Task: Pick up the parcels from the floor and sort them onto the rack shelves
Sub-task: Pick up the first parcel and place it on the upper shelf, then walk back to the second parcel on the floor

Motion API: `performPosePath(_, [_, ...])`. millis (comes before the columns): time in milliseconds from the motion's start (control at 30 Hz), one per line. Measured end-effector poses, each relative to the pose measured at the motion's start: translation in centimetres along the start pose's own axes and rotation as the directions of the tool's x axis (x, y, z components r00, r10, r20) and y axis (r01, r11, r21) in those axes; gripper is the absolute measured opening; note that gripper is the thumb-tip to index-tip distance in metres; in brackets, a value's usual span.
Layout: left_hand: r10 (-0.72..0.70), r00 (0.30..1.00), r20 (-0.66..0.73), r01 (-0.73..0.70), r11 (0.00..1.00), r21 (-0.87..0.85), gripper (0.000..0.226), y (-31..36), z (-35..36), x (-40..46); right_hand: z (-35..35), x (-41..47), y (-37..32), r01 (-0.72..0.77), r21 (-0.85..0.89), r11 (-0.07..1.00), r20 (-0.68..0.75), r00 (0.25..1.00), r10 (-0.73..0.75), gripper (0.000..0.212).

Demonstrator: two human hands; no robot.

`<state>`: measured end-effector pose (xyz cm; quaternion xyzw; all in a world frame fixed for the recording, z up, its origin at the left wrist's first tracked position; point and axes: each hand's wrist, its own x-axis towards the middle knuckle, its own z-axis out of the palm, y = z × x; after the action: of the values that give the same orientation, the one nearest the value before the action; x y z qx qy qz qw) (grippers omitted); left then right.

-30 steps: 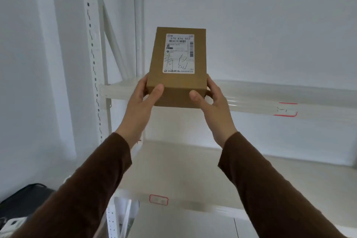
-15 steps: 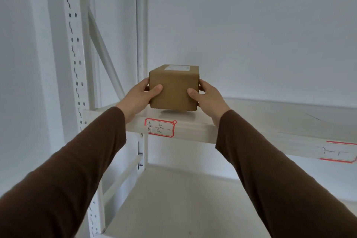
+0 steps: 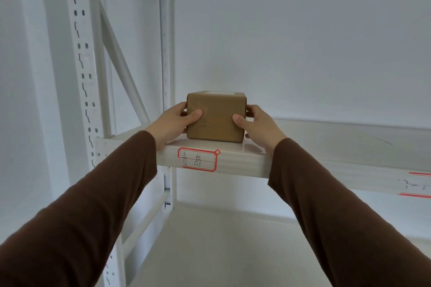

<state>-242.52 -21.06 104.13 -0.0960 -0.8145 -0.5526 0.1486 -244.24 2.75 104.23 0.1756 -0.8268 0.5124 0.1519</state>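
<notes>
A brown cardboard parcel (image 3: 215, 116) with a white label on its top rests flat on the white rack shelf (image 3: 245, 161), near the shelf's left end. My left hand (image 3: 176, 122) grips its left side, thumb on the front face. My right hand (image 3: 260, 124) holds the right side the same way. A red-bordered handwritten tag (image 3: 198, 159) is stuck on the shelf's front edge just below the parcel.
A white perforated upright (image 3: 80, 53) and a diagonal brace (image 3: 123, 65) stand at the left. A second red-bordered tag (image 3: 417, 185) sits on the shelf edge at far right. A lower shelf (image 3: 221, 251) lies beneath, and a white wall is behind.
The parcel went from tilted up in front of the rack to lying flat on the shelf, then slid slightly further in. Both hands stayed on its sides.
</notes>
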Motion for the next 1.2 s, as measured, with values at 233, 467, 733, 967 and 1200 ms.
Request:
performPosePath(233, [0.05,0.994,-0.1,-0.029,0.98,0.196,0.074,0.8,-0.9,-1.4,-0.1,-1.3,-1.2,0.09,-0.249,0.964,-0.147,0.981,-0.13,0.082])
performPosePath(467, [0.203,0.938,-0.282,-0.131,0.958,0.254,0.068,0.4,-3.8,-6.7,5.1,-4.9,-5.9,0.464,-0.288,0.838,-0.307,0.784,-0.54,0.05])
performPosePath(733, [0.135,0.857,-0.498,-0.011,0.97,0.243,0.049,-2.7,-9.9,-18.9,17.0,-8.9,-7.8,0.431,0.262,0.863,0.156,0.864,-0.479,0.04])
performPosePath(967, [-0.025,0.645,-0.764,0.271,0.942,0.198,0.039,-6.7,-10.5,-33.4,25.9,-16.8,-6.7,0.2,0.493,0.847,0.572,0.658,-0.489,0.038])
performPosePath(1200, [-0.2,0.273,-0.941,0.5,0.865,-0.038,0.018,-7.3,-3.2,-49.9,29.8,-29.7,-4.9,0.021,0.576,0.817,0.789,0.248,-0.562,0.038])
